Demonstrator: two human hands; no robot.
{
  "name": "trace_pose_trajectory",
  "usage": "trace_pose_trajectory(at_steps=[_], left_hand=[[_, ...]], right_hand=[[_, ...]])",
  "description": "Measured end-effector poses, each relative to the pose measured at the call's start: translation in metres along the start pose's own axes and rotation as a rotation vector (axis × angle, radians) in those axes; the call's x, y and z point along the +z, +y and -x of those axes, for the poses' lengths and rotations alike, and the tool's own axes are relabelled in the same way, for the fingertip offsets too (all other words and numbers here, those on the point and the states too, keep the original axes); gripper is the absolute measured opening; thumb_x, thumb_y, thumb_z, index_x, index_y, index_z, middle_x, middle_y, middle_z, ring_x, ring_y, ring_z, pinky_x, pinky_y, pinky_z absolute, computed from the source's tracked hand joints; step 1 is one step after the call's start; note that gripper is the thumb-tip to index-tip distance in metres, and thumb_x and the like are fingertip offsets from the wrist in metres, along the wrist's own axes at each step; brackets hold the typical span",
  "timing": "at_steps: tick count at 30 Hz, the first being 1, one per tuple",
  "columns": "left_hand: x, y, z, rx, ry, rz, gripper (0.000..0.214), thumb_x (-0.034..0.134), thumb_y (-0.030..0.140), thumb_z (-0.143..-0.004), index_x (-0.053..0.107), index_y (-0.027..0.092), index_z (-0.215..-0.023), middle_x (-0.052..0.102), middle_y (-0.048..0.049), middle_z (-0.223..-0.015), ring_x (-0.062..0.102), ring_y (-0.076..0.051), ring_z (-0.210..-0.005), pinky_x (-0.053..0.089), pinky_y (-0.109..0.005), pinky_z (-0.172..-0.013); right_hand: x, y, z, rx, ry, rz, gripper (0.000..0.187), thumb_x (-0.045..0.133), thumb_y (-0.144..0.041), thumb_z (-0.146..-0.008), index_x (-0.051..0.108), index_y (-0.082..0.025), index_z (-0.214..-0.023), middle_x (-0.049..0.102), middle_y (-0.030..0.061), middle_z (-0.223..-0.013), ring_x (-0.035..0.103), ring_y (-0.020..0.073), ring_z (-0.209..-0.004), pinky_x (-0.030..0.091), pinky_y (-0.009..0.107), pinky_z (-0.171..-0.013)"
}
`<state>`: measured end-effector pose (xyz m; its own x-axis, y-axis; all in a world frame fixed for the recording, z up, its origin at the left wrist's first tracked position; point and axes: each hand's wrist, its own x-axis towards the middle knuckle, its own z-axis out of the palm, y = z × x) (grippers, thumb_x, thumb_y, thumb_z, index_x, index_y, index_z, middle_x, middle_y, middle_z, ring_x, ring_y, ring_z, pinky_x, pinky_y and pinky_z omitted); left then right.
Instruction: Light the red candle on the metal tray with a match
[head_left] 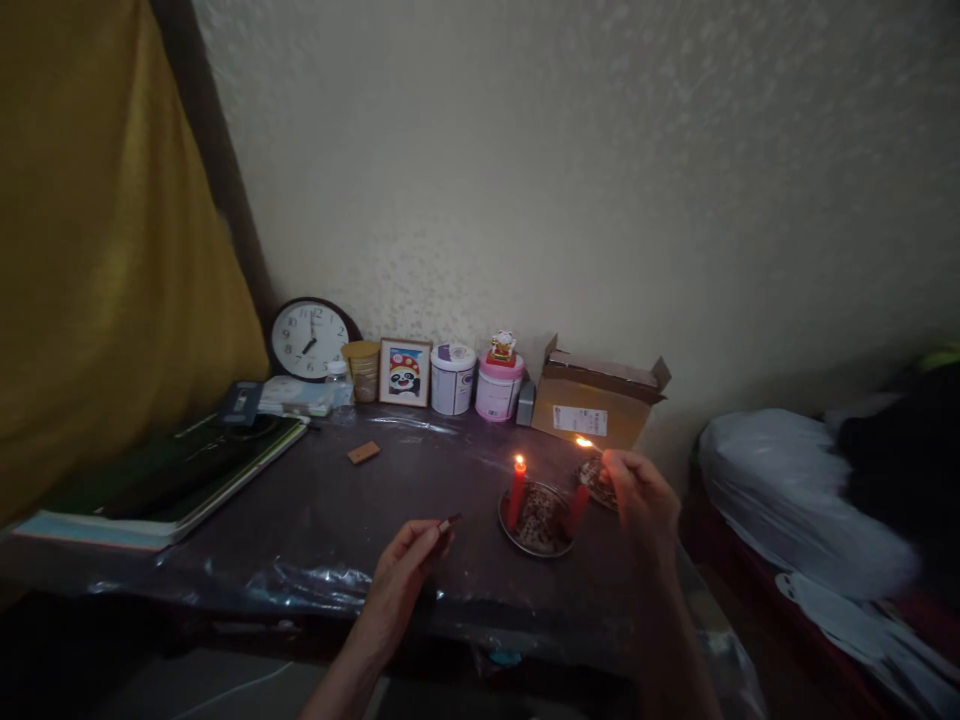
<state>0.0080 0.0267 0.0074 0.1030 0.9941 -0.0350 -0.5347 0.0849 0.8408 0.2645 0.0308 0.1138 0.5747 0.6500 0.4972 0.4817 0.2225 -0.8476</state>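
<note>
Two red candles stand at a metal dish (537,522) on the desk (315,520). The left candle (516,492) burns already; the right candle (578,505) shows no flame yet. The right hand (637,492) pinches a burning match (586,443) just above it. The left hand (409,565) pinches a small matchbox (450,522), fingers closed.

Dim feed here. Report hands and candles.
Left hand pinches matchbox. Right hand holds lit match by unlit candle. Other candle burning. Nothing between.
</note>
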Motion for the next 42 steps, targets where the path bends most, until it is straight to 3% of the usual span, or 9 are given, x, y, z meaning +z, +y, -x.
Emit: trace_pose_trajectory(at_steps=[5, 10, 16, 20, 25, 27, 30, 35, 42], left_hand=[[0.001, 0.0, -0.001, -0.013, -0.011, -0.002, 0.022, 0.064, 0.036, -0.072, 0.066, 0.017, -0.082, 0.068, -0.0056, -0.089, 0.06, -0.018, -0.089, 0.04, -0.029, -0.086], [0.001, -0.001, -0.002, -0.01, -0.044, -0.017, 0.022, 0.061, 0.036, -0.075, 0.066, 0.017, -0.085, 0.067, -0.006, -0.092, 0.058, -0.019, -0.093, 0.039, -0.031, -0.088], [0.001, -0.002, -0.002, -0.01, -0.032, -0.04, 0.022, 0.061, 0.035, -0.076, 0.065, 0.016, -0.085, 0.066, -0.0055, -0.09, 0.058, -0.018, -0.091, 0.039, -0.03, -0.087], [0.001, 0.001, -0.001, -0.028, -0.021, -0.03, 0.023, 0.064, 0.036, -0.072, 0.066, 0.016, -0.083, 0.066, -0.0055, -0.088, 0.058, -0.018, -0.088, 0.04, -0.028, -0.085], [0.001, -0.001, -0.001, -0.044, -0.015, -0.036, 0.025, 0.066, 0.037, -0.069, 0.065, 0.015, -0.082, 0.067, -0.0069, -0.088, 0.059, -0.019, -0.089, 0.04, -0.03, -0.086], [0.001, -0.002, 0.001, -0.042, -0.011, -0.074, 0.026, 0.067, 0.037, -0.068, 0.065, 0.016, -0.083, 0.068, -0.0067, -0.088, 0.059, -0.019, -0.088, 0.041, -0.029, -0.084], [0.003, -0.002, 0.006, -0.03, -0.037, -0.165, 0.026, 0.067, 0.038, -0.067, 0.065, 0.018, -0.084, 0.069, -0.0055, -0.088, 0.06, -0.019, -0.082, 0.043, -0.027, -0.075], [0.004, 0.001, 0.016, 0.033, -0.139, -0.304, 0.024, 0.07, 0.033, -0.064, 0.064, 0.019, -0.082, 0.066, -0.0053, -0.094, 0.06, -0.021, -0.084, 0.045, -0.029, -0.075], [0.005, -0.002, 0.025, 0.045, -0.261, -0.315, 0.017, 0.069, 0.027, -0.066, 0.065, 0.02, -0.081, 0.063, -0.0069, -0.097, 0.059, -0.021, -0.088, 0.044, -0.03, -0.08]], right_hand=[[-0.016, 0.051, -0.021, -0.079, 0.19, 0.097, 0.031, 0.055, -0.045, -0.072, 0.064, -0.016, -0.079, 0.066, 0.0069, -0.078, 0.059, 0.0183, -0.069, 0.046, 0.028, -0.064], [-0.018, 0.105, -0.032, -0.207, 0.138, 0.399, 0.037, 0.044, -0.047, -0.078, 0.064, -0.016, -0.079, 0.065, 0.0097, -0.082, 0.056, 0.0202, -0.073, 0.043, 0.032, -0.069], [-0.007, 0.127, -0.043, -0.245, 0.105, 0.46, 0.038, 0.041, -0.048, -0.078, 0.064, -0.018, -0.075, 0.062, 0.0096, -0.077, 0.054, 0.0218, -0.075, 0.04, 0.035, -0.073], [-0.015, 0.117, -0.039, -0.268, 0.133, 0.476, 0.042, 0.037, -0.047, -0.081, 0.064, -0.015, -0.084, 0.061, 0.0112, -0.082, 0.054, 0.0227, -0.08, 0.041, 0.037, -0.076], [-0.023, 0.057, 0.003, -0.269, 0.171, 0.261, 0.032, 0.042, -0.043, -0.085, 0.062, -0.017, -0.088, 0.064, 0.0094, -0.09, 0.058, 0.0202, -0.083, 0.045, 0.031, -0.073], [-0.015, 0.029, 0.033, -0.264, 0.065, 0.211, 0.026, 0.046, -0.04, -0.084, 0.061, -0.02, -0.082, 0.064, 0.0062, -0.083, 0.059, 0.0198, -0.079, 0.046, 0.031, -0.072], [0.007, 0.004, 0.083, -0.302, -0.289, 0.162, 0.018, 0.047, -0.032, -0.085, 0.061, -0.024, -0.078, 0.063, 0.0032, -0.078, 0.059, 0.0184, -0.073, 0.048, 0.03, -0.068], [0.037, 0.009, 0.14, -0.341, -0.527, 0.027, 0.024, 0.053, -0.027, -0.082, 0.059, -0.025, -0.106, 0.059, 0.0062, -0.11, 0.056, 0.0204, -0.102, 0.047, 0.033, -0.088], [0.043, 0.024, 0.147, -0.191, -0.659, -0.073, 0.017, 0.055, -0.026, -0.082, 0.061, -0.022, -0.097, 0.056, 0.0071, -0.112, 0.056, 0.0188, -0.103, 0.047, 0.03, -0.088]])
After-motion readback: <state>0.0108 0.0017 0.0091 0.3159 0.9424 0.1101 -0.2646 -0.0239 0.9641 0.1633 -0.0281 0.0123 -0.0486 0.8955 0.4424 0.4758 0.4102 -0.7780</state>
